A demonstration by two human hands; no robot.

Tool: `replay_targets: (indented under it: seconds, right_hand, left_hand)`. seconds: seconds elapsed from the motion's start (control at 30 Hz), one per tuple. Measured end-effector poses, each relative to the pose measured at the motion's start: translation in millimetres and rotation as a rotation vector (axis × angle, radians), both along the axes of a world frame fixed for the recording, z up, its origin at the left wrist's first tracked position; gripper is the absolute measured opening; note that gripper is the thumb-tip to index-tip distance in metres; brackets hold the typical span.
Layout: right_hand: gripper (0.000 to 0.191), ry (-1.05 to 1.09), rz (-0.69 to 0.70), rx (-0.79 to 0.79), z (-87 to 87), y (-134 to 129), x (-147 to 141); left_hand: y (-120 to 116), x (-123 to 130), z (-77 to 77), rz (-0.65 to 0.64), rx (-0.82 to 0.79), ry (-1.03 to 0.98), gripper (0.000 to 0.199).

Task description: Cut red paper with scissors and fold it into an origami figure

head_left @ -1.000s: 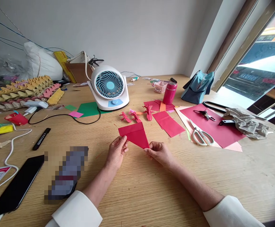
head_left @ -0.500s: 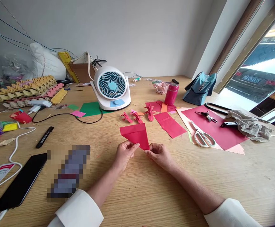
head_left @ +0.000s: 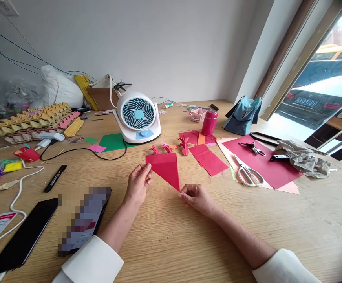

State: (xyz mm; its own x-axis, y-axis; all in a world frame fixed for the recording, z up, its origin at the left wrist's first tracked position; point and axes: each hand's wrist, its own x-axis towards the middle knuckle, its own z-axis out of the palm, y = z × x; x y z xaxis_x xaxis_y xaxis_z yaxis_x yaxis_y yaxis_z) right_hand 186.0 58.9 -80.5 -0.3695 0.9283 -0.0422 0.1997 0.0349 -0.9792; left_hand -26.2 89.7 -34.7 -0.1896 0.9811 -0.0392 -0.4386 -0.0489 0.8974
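Note:
A folded red paper, pointed at its lower right, hangs between my hands above the wooden table. My left hand pinches its left edge between thumb and fingers. At the bottom tip, my right hand is closed on the paper with thumb and forefinger. Just behind the paper stand small red folded figures, one of them taller than the others. A red paper rectangle lies to their right.
White scissors rest on red and peach sheets at the right. A white fan, red bottle and blue bag stand behind. Phones, a black marker and cables lie left; crumpled cloth lies far right.
My left hand has moved left and up, from the paper's lower edge to its left edge. The right hand still holds the bottom tip. The camera view has shifted slightly.

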Motion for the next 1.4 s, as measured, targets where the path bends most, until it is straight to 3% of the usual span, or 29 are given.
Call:
replay_targets:
  seconds: [0.17,0.3,0.47,0.67,0.77,1.0,1.27,1.4]
  right_hand:
    - [0.037,0.163,-0.086,0.041,-2.0,6.2,7.4]
    - [0.046,0.202,-0.072,0.059,4.0,7.3,9.2]
    - [0.044,0.259,-0.043,-0.020,3.4,4.9,4.7]
    - [0.038,0.278,-0.027,-0.045,-7.4,6.8,4.8]
    - [0.041,0.287,-0.074,-0.061,-6.3,8.1,4.8]
    - [0.044,0.290,-0.128,-0.088,-2.3,8.3,3.2]
    - [0.042,0.362,-0.179,-0.112,2.2,6.8,4.5]
    - [0.041,0.317,-0.128,-0.109,1.9,5.9,3.0]
  left_hand:
    - [3.1,2.8,2.7,-0.052,0.037,0.035,0.031]
    - [-4.2,16.5,-8.3,-0.136,0.015,0.129,0.033]
    - [-9.4,26.1,-20.1,-0.205,0.049,0.283,0.034]
    - [-7.6,22.8,-25.0,-0.162,0.095,0.330,0.037]
    - [-9.8,25.6,-24.5,-0.152,0.075,0.306,0.036]
    - [-18.9,38.9,-32.4,-0.284,0.029,0.386,0.033]
    - [-17.2,37.0,-38.9,-0.293,0.057,0.424,0.031]
    - [-18.4,37.2,-37.2,-0.258,0.062,0.410,0.030]
